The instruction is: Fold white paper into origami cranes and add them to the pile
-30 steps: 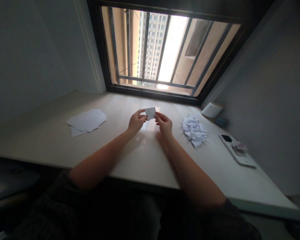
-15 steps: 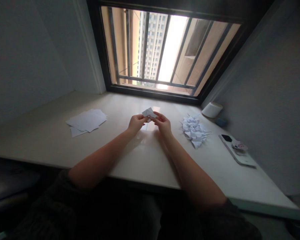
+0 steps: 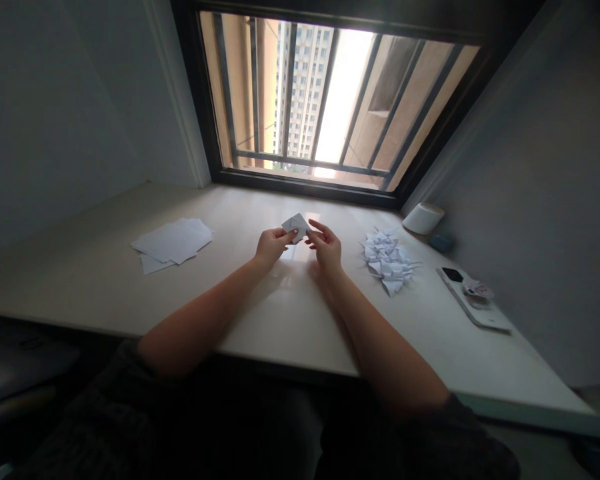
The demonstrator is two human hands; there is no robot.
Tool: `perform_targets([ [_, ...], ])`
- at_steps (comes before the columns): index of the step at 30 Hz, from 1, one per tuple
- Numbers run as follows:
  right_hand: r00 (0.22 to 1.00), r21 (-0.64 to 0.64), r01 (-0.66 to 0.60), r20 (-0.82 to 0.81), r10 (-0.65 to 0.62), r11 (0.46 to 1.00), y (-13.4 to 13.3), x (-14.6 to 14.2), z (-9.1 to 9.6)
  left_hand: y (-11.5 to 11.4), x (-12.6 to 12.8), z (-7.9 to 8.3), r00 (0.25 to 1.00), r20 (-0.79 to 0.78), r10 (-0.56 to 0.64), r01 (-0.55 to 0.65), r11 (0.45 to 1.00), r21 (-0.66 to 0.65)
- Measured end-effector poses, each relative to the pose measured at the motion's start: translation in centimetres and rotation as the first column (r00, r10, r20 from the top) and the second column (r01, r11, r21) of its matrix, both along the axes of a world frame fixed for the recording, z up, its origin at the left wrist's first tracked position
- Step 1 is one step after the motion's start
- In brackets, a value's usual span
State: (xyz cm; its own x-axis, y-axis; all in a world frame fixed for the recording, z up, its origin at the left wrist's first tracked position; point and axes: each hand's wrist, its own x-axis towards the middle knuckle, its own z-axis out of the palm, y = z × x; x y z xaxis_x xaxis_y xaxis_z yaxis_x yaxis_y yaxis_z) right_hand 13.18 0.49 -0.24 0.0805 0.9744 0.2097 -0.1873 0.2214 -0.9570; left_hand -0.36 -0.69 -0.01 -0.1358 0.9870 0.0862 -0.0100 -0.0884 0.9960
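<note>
A small folded piece of white paper (image 3: pixel 296 225) is held up above the white tabletop (image 3: pixel 285 320). My left hand (image 3: pixel 271 247) pinches its left side, with the thumb lying across the front. At its right edge, my right hand (image 3: pixel 326 247) has thumb and fingertips against the paper, while the index finger is lifted off and points toward the window. Off to the left lies a loose stack of white paper sheets (image 3: pixel 175 241). Right of my hands is a heap of folded white paper pieces (image 3: pixel 389 259) with pointed ends.
A phone (image 3: pixel 467 303) with a round grip on its back lies near the right wall. Behind it stand a white rounded container (image 3: pixel 423 219) and a small dark blue object (image 3: pixel 441 243). A barred window (image 3: pixel 305 195) rises at the table's back edge.
My right thumb has slid from the paper's front to its right edge, and the right index finger has lifted away. My left hand keeps its pinch; the paper has tilted slightly.
</note>
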Motion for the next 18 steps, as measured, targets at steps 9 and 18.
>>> perform_targets([
  [9, 1.0, 0.078, 0.009, 0.023, -0.011, 0.997, 0.01, -0.16, -0.11, 0.01, -0.17, 0.11, 0.999, -0.037, 0.024, -0.021, 0.997, 0.073],
  [18, 0.999, 0.092, 0.041, 0.002, -0.041, 0.995, 0.82, -0.03, -0.78, 0.0, 0.02, 0.11, 0.996, -0.085, -0.011, 0.017, 0.997, 0.073],
])
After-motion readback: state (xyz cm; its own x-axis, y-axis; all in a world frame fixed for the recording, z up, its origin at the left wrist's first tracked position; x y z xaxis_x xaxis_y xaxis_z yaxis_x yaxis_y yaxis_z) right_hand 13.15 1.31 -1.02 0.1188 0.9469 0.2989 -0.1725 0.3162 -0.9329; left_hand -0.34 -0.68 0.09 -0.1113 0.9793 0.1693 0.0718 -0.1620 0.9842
